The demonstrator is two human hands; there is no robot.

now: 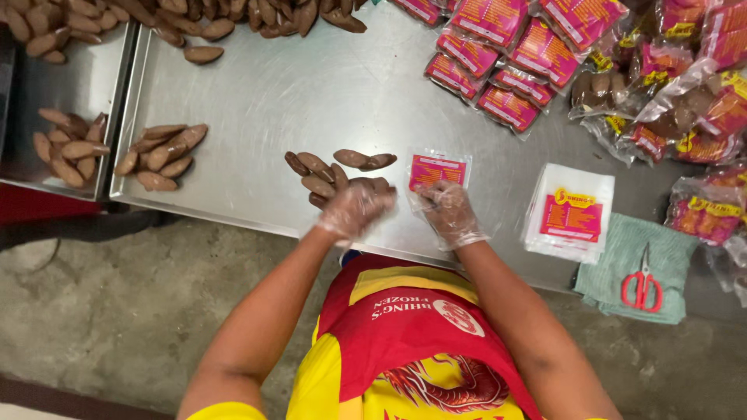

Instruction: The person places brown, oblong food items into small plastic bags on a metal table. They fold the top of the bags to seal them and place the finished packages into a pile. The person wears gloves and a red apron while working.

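My left hand (356,207), in a thin clear glove, is closed on a few brown oval pieces at the near edge of a small pile of brown pieces (331,169) on the steel table (311,85). My right hand (450,211), also gloved, holds the lower edge of a clear plastic bag with a pink label (437,169) that lies on the table just right of the pile. The hands are a few centimetres apart.
A stack of empty labelled bags (570,211) lies to the right. Red-handled scissors (642,286) rest on a green cloth (626,257). Filled packets (545,54) crowd the far right. More brown pieces lie at the left (159,155), in a tray (66,144) and along the far edge.
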